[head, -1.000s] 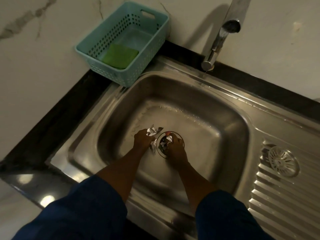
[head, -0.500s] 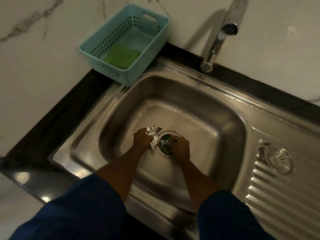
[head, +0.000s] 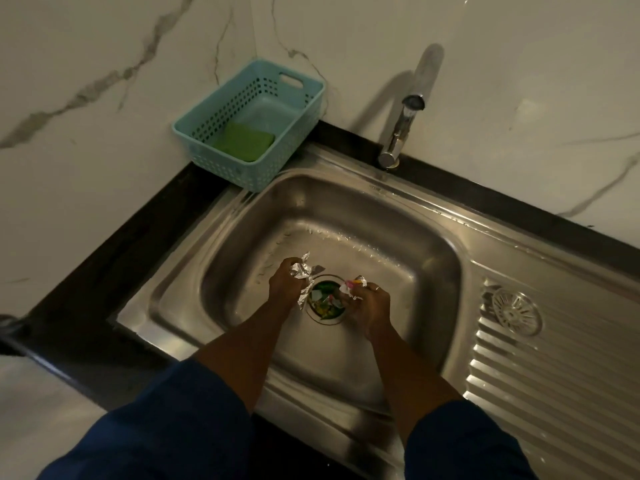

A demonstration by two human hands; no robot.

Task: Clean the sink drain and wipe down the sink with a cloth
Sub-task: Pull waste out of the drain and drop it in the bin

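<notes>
Stainless sink [head: 433, 271], set in the dark table [head: 114, 258], with its ribbed draining board toward the table's right edge; the basin took up the middle. At the table's back left corner stood a teal basket [head: 204, 123] holding a green pad [head: 244, 143], which may have been the wiping cloth, though I could not tell. A strainer cover [head: 516, 311] lay on the draining board, apart from the drain. The drain [head: 325, 303] sat open at the basin floor's centre, packed with mixed scraps, green and pale. My left hand [head: 285, 285], just left of the drain, had its fingers [head: 294, 270] closed round a wad of crumpled foil [head: 304, 271]. My right hand [head: 369, 304], at the drain's right rim, pinched a small wrapper scrap [head: 351, 285] between its fingers. Judged well done: lift scraps straight up in small pinches, gather them into the foil wad, and let nothing drop back down the opening. Wiping was not yet begun.
</notes>
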